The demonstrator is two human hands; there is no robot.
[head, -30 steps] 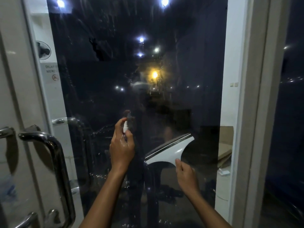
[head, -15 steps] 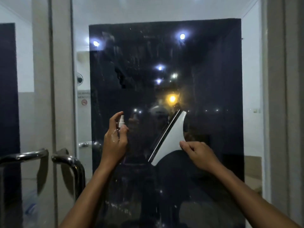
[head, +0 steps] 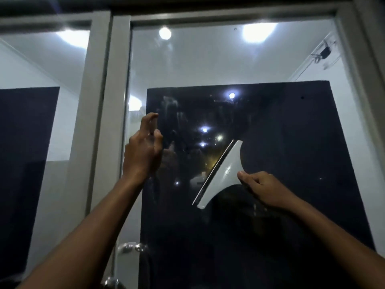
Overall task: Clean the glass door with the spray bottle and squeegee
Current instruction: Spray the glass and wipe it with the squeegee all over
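The glass door point(head: 281, 126) fills the view, dark in the middle with lamp reflections and faint streaks near its upper left. My left hand point(head: 141, 155) is raised close to the glass by the left frame, fingers curled around a small spray bottle that the hand almost fully hides, index finger lifted above it. My right hand point(head: 264, 188) pinches the handle of a white squeegee point(head: 224, 174). The squeegee is tilted steeply, its dark blade edge facing left and lying against the glass.
A grey door frame post point(head: 112, 105) stands just left of my left hand, with a second glass panel point(head: 31, 142) beyond it. A chrome door handle point(head: 129, 247) shows low down. The top frame point(head: 229, 15) and right frame point(head: 358, 84) bound the pane.
Both hands have risen higher on the glass and my view has tilted up. The squeegee has turned from nearly level to a steep diagonal. The spray bottle's white top no longer shows.
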